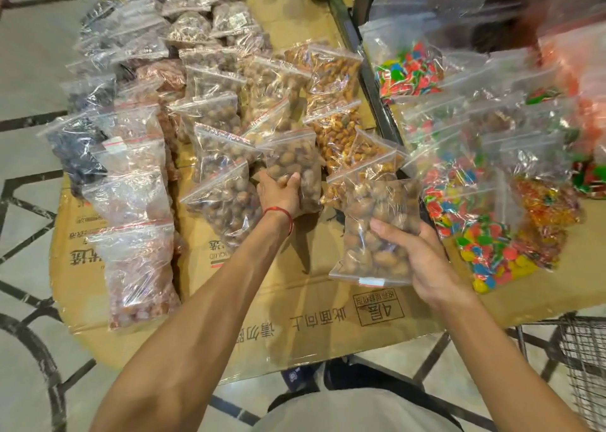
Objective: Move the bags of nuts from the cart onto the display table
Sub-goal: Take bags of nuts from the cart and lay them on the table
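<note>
Left hand [280, 195] grips the near end of one nut bag [292, 159], which is set in the rows on the table [295, 294]. Its long axis runs away from me, red seal at the far end. Right hand [423, 261], well apart from the left, clamps a second bag [377, 228] from its right side. That bag lies the same way, white label nearest me. I cannot tell whether it touches the table. A bare strip runs along the near edge. Candy bags [485, 251] crowd the right. Cart [587, 359] at lower right.
</note>
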`<act>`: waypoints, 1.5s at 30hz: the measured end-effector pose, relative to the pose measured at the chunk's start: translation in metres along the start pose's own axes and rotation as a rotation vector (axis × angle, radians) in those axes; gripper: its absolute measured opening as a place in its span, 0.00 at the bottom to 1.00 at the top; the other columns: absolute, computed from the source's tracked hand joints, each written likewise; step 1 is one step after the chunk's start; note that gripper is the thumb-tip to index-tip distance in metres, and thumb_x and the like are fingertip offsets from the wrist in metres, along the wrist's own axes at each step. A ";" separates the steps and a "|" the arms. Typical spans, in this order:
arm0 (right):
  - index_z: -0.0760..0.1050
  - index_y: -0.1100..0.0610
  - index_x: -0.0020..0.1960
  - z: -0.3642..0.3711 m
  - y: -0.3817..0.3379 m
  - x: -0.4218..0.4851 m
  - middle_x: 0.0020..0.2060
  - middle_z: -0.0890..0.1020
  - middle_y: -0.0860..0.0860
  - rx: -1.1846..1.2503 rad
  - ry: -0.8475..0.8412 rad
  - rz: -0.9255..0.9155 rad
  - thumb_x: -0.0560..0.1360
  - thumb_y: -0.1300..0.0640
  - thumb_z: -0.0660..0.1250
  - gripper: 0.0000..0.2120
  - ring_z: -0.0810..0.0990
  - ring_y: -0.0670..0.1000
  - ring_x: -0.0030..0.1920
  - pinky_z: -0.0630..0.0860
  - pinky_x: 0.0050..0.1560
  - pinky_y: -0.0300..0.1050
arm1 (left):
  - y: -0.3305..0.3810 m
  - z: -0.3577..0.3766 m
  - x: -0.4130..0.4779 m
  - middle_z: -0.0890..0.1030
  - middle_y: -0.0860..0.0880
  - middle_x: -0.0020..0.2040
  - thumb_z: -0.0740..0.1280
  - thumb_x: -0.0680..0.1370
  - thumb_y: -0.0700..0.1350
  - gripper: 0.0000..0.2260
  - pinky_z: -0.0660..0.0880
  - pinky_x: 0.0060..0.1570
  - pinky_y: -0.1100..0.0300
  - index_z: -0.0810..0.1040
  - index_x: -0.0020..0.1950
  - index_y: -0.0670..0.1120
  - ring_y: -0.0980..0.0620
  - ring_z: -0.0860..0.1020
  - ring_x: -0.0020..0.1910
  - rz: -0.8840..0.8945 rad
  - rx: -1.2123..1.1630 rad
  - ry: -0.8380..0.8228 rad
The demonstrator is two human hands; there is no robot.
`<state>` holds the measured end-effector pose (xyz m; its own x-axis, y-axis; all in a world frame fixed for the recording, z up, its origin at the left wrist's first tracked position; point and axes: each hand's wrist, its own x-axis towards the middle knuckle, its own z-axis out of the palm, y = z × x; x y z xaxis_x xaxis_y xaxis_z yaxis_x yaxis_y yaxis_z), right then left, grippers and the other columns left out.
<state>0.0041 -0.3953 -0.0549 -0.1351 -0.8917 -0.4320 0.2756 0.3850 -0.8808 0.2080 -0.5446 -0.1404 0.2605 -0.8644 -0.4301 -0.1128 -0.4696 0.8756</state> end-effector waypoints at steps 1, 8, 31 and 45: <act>0.85 0.57 0.58 -0.001 0.001 -0.001 0.51 0.90 0.54 -0.005 0.008 0.003 0.68 0.56 0.78 0.18 0.88 0.52 0.51 0.84 0.54 0.48 | 0.001 -0.002 -0.001 0.80 0.44 0.58 0.71 0.69 0.56 0.19 0.78 0.61 0.37 0.68 0.55 0.55 0.40 0.80 0.60 -0.006 -0.053 -0.024; 0.83 0.57 0.60 -0.008 0.007 -0.006 0.52 0.90 0.56 -0.007 -0.005 0.039 0.69 0.56 0.77 0.20 0.89 0.54 0.53 0.84 0.59 0.55 | 0.014 -0.005 -0.007 0.81 0.47 0.59 0.74 0.72 0.55 0.20 0.80 0.58 0.36 0.72 0.60 0.58 0.39 0.81 0.60 -0.049 -0.096 -0.093; 0.81 0.55 0.66 0.016 -0.010 0.012 0.55 0.89 0.52 -0.491 -0.517 0.145 0.67 0.56 0.82 0.28 0.87 0.51 0.59 0.80 0.64 0.46 | 0.038 -0.068 -0.108 0.84 0.52 0.50 0.78 0.70 0.59 0.20 0.76 0.44 0.63 0.84 0.57 0.50 0.57 0.81 0.48 0.085 0.239 -0.793; 0.71 0.48 0.76 0.042 -0.005 -0.003 0.70 0.77 0.45 -0.476 0.149 -0.066 0.72 0.47 0.81 0.36 0.75 0.46 0.69 0.72 0.69 0.49 | 0.007 -0.100 -0.106 0.85 0.51 0.39 0.81 0.72 0.47 0.14 0.78 0.35 0.59 0.79 0.48 0.44 0.52 0.82 0.36 -0.045 -0.192 -0.318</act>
<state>0.0432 -0.4047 -0.0416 -0.2821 -0.8874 -0.3646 -0.1978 0.4256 -0.8830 0.2754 -0.4378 -0.0669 -0.0528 -0.8704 -0.4896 0.0818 -0.4924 0.8665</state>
